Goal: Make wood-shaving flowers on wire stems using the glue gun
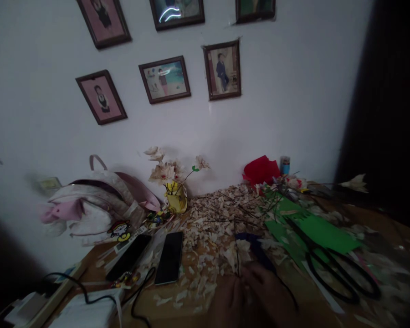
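Observation:
Both hands meet low in the middle of the head view, over the table's front. My left hand [227, 296] is closed around the lower end of a thin dark stem [236, 246], which stands nearly upright. Pressed together beside it, the fingers of my right hand [266, 289] pinch at the same lower end. Pale petal-like pieces [228, 259] show right behind the stem; whether they are joined to it I cannot tell. The picture is dim, and the fingertips are partly hidden.
Cream scraps [212, 209] cover the middle of the table. Black scissors [328, 255] lie over green sheets [328, 228] at right. A dark phone [169, 257] lies at left, before a backpack [102, 200]. Paper flowers stand in a yellow pot [176, 200] by the wall.

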The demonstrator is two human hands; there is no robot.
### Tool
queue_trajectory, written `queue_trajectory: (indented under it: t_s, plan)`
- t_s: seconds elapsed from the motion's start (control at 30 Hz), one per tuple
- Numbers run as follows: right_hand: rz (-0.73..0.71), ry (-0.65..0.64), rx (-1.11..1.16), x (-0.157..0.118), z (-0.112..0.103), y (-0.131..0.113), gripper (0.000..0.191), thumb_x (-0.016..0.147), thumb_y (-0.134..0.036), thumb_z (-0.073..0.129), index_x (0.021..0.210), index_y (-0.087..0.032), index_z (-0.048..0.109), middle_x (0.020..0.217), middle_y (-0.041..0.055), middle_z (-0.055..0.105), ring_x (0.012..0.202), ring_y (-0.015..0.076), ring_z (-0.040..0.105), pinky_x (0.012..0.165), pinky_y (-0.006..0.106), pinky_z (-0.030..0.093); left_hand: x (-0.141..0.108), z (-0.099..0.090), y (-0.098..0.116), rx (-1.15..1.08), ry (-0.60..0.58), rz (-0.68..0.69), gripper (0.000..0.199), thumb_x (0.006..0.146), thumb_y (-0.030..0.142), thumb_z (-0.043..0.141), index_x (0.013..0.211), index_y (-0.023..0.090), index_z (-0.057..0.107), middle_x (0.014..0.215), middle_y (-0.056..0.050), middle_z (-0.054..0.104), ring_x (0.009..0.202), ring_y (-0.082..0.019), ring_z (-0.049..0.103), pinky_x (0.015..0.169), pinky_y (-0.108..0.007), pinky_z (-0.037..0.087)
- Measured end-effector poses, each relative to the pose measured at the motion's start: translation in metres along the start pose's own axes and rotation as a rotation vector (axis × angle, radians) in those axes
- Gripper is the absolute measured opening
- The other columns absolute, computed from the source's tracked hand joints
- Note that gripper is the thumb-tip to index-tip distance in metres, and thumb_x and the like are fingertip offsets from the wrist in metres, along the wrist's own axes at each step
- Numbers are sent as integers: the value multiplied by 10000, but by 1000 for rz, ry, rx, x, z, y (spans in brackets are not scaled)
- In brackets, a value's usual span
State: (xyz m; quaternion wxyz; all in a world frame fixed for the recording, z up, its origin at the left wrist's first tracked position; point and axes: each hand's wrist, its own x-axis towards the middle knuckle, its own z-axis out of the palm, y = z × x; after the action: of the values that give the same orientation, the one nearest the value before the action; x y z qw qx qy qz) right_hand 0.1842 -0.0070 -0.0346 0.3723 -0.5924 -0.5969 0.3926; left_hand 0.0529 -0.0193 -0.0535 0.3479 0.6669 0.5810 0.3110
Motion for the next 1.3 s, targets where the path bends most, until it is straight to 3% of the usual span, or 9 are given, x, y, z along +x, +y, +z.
queue_trajectory:
  t_s: [0.2, 0.47, 0.63, 0.87, 0.97, 1.13, 1.3]
  plan:
    - [-73, -32, 68, 4, 2, 11, 395, 796, -495, 404, 748, -191, 651, 796, 27, 697, 801, 200, 625, 739, 263, 448, 5, -1, -6, 46, 4, 40, 418, 883, 352, 253, 888, 158, 624, 865, -104, 666, 805, -195, 597, 734, -284, 420]
    - [-101, 37, 125, 9, 1, 15, 296, 756, -467, 486, 715, -201, 610, 694, 18, 670, 684, 177, 616, 633, 243, 457, 7, 2, -11, 68, 24, 111, 416, 887, 357, 245, 857, 171, 616, 862, -101, 671, 800, -197, 592, 740, -286, 422]
    - [-117, 66, 94, 9, 0, 14, 292, 758, -479, 479, 679, -209, 559, 627, -6, 625, 618, 155, 590, 584, 227, 444, 6, 3, -11, 113, 7, 104, 477, 895, 399, 202, 755, 177, 599, 740, -81, 637, 708, -192, 570, 672, -297, 414]
    - [-150, -61, -9, -1, 0, 3, 345, 792, -421, 422, 735, -175, 657, 732, 44, 684, 717, 190, 612, 656, 262, 443, 6, 0, -7, 40, 23, 61, 416, 875, 365, 261, 890, 183, 634, 893, -89, 677, 858, -202, 594, 770, -279, 419]
    - [-135, -84, 16, 1, 1, 8, 364, 786, -438, 425, 742, -174, 672, 728, 47, 686, 736, 202, 615, 671, 266, 443, 6, 0, -7, 80, -6, 49, 417, 869, 360, 266, 824, 181, 640, 853, -87, 678, 824, -205, 596, 760, -292, 430]
    - [-67, -115, 78, 7, 1, 14, 361, 764, -469, 463, 754, -188, 689, 758, 42, 700, 776, 217, 624, 705, 277, 444, 4, 1, -7, 118, -18, 85, 406, 879, 337, 260, 971, 203, 633, 962, -91, 679, 886, -210, 598, 788, -307, 425]
    - [-32, -118, 85, 8, 0, 8, 349, 733, -438, 473, 748, -173, 700, 782, 62, 710, 781, 226, 627, 705, 290, 441, 4, 0, -6, 201, -49, 112, 453, 885, 324, 224, 1001, 180, 637, 929, -120, 686, 845, -223, 608, 762, -321, 420]
